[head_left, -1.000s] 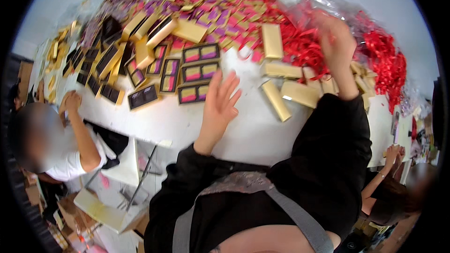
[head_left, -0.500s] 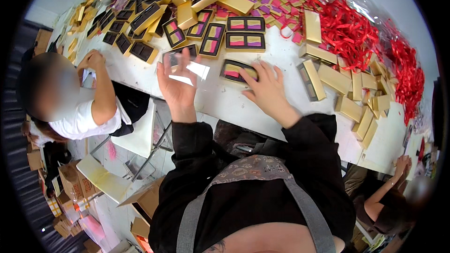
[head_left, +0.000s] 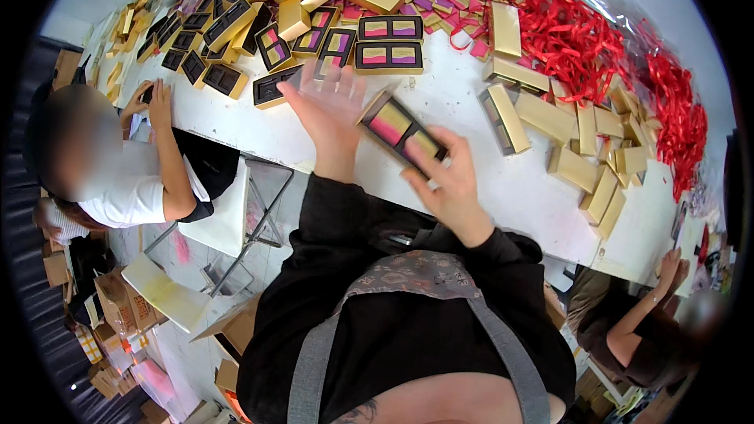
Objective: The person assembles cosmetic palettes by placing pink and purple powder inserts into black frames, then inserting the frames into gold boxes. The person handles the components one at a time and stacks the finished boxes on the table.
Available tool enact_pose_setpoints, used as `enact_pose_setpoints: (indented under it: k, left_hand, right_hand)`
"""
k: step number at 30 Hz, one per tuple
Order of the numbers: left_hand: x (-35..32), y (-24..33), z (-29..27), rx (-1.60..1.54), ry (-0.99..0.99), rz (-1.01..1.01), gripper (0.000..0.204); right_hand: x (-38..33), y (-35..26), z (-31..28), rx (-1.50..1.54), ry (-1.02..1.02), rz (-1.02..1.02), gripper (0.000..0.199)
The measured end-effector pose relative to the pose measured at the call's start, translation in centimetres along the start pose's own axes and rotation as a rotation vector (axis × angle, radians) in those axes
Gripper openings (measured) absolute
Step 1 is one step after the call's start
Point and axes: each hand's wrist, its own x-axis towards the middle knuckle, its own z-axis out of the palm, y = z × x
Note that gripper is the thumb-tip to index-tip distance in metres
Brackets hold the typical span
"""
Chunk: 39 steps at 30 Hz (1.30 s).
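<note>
My left hand (head_left: pixel 328 114) is raised over the table with its palm up and fingers stretched out. Against its fingers and thumb rests a thin clear plastic piece (head_left: pixel 351 85), hard to make out. In my right hand (head_left: pixel 454 188) is a black-and-gold two-compartment box (head_left: pixel 399 127), gripped by its near end and tilted. Small gold, pink and purple packets fill its compartments. Two similar filled boxes, one box (head_left: pixel 389 57) in front of another box (head_left: pixel 390 27), lie beyond my hands. Close to my left fingers is a dark-lined box (head_left: pixel 271 88).
Gold boxes (head_left: pixel 292 17) and dark-lined trays (head_left: pixel 225 78) pile up at far left. Colourful packets (head_left: pixel 440 0) cover the back. Red ribbons (head_left: pixel 581 47) and gold boxes (head_left: pixel 554 118) crowd the right. One co-worker (head_left: pixel 149 165) sits left, another (head_left: pixel 636 330) right.
My right hand has lifted the filled box off the table and turned it at a slant. My left hand has come rightward, nearer to the box, with the clear plastic.
</note>
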Motion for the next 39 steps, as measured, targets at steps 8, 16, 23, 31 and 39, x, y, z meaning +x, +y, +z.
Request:
enact_pose_setpoints:
  k: [8, 16, 23, 31, 39]
  left_hand:
    - [-1.6, 0.8, 2.6, 0.375, -0.02, 0.133, 0.075]
    - [-2.5, -1.3, 3.5, 0.398, 0.031, 0.163, 0.074]
    - [-5.2, -2.5, 3.6, 0.334, -0.157, -0.19, 0.067]
    - [-9.4, -5.9, 2.3, 1.148, -0.312, 0.566, 0.055]
    - [-10.6, -5.4, 0.7, 1.012, -0.536, 0.071, 0.035]
  right_hand:
    - [0.3, -0.1, -0.8, 0.043, -0.016, 0.046, 0.044]
    - [0.4, 0.8, -0.1, 0.038, 0.254, -0.032, 0.041]
    - [-0.2, 1.1, 0.4, 0.596, 0.107, 0.205, 0.087]
    - [1.4, 2.2, -0.8, 0.717, 0.32, 0.425, 0.049]
    - [0.6, 4.7, -1.3, 0.535, 0.051, 0.269, 0.02]
